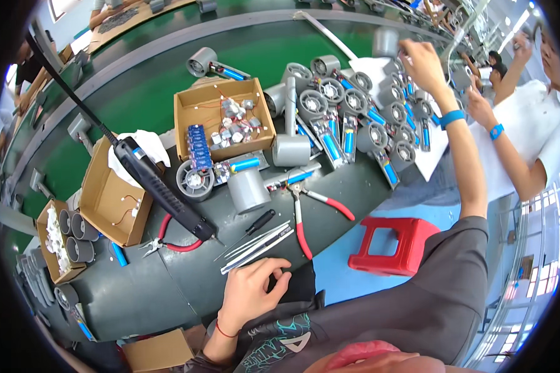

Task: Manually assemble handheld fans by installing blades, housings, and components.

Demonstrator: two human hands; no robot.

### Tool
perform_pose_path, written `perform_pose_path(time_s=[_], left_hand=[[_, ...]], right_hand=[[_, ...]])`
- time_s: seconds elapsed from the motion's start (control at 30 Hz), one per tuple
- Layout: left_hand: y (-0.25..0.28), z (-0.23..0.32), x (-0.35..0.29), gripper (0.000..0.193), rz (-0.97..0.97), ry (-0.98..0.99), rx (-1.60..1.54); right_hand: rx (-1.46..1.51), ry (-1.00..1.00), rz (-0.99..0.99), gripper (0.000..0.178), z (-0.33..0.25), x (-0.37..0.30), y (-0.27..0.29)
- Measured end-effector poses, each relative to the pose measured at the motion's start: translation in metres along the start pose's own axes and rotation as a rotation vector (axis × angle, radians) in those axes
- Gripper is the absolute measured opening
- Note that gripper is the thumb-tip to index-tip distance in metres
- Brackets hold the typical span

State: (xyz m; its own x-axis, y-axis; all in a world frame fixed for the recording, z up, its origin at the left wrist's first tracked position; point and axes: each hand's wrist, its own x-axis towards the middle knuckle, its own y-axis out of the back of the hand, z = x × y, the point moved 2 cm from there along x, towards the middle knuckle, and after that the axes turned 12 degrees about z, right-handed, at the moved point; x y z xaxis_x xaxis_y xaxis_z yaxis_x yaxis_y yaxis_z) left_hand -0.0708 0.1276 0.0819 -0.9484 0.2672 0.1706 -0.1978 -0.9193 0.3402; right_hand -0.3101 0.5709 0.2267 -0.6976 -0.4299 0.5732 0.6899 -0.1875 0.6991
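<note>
At the near edge of the bench (158, 283), the left hand (252, 291) is held half open, fingers curled, just beside metal tweezers (255, 250). Beyond, a black screwdriver (261, 221) and red-handled pliers (300, 231) are laid. Towards the bench's far right, a grey cylindrical housing (386, 42) is gripped by the right hand (420, 67), above clustered grey fan assemblies (331, 90).

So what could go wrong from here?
The grey cylinder at the fingertips of the right hand might knock into the crowded grey fan units. The red-handled pliers nearest the red stool lie close to the edge of the table, so a nudge could drop them. The blue circuit boards sit over the rim of the cardboard box and could slip.
</note>
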Motion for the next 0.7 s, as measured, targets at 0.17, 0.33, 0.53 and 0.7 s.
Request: perform_pose_path(time_s=[0.17,0.33,0.53,0.7], left_hand=[[-0.001,0.002,-0.003,0.016,-0.032,-0.036,-0.068],[-0.007,0.017,0.005,0.016,-0.007,-0.161,-0.074],[-0.038,0.028,0.017,0.011,-0.114,-0.417,-0.004],[-0.045,0.020,0.013,0.014,-0.066,-0.359,-0.043]], right_hand=[[1.046,-0.868,0.332,0.031,-0.018,-0.055,0.053],[1.661,-1.395,0.165,0.048,-0.137,-0.095,0.120],[2.137,-1.014,0.322,0.057,-0.218,-0.102,0.160],[2.508,-1.032,0.281,0.059,-0.255,-0.097,0.158]])
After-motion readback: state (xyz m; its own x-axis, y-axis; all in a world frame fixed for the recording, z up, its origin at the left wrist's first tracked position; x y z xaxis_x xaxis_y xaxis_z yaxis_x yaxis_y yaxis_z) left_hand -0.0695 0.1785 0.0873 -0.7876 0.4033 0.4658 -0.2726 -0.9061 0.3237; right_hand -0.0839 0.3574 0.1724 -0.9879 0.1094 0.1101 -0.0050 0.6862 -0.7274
